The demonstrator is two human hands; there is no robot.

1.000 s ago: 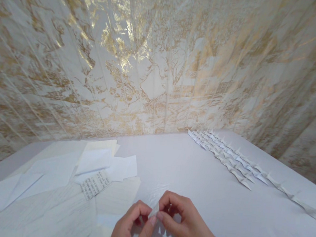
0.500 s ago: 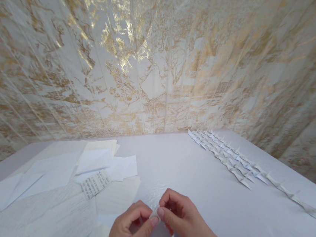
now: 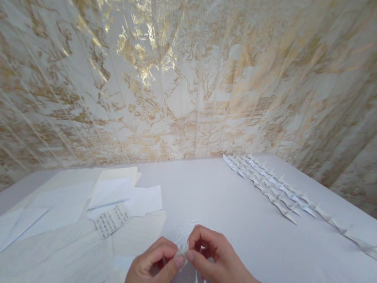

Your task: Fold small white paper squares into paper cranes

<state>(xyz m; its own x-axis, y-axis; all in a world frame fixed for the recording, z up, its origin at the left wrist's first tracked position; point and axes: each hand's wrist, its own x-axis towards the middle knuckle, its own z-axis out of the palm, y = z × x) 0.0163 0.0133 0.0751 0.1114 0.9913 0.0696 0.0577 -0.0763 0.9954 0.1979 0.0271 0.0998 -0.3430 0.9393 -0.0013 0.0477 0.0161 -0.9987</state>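
Observation:
Near the bottom centre, a small folded piece of white paper (image 3: 183,250) is pinched between both hands above the table. My left hand (image 3: 155,267) grips its left side, thumb on top and fingers curled. From the right, my right hand (image 3: 214,259) pinches the other side between thumb and index finger, its remaining fingers curled beneath. The fingertips cover much of the paper, so its exact shape cannot be made out.
Overlapping white and cream sheets (image 3: 69,201) cover the left of the table (image 3: 197,187), with a small piece bearing writing (image 3: 112,220) on them. Rows of folded white paper shapes (image 3: 271,185) stretch along the right. A gold-patterned curtain (image 3: 180,83) hangs behind.
Both hands have shifted slightly left along with the paper in the picture. The sheets and rows of folded shapes also appear slightly further left.

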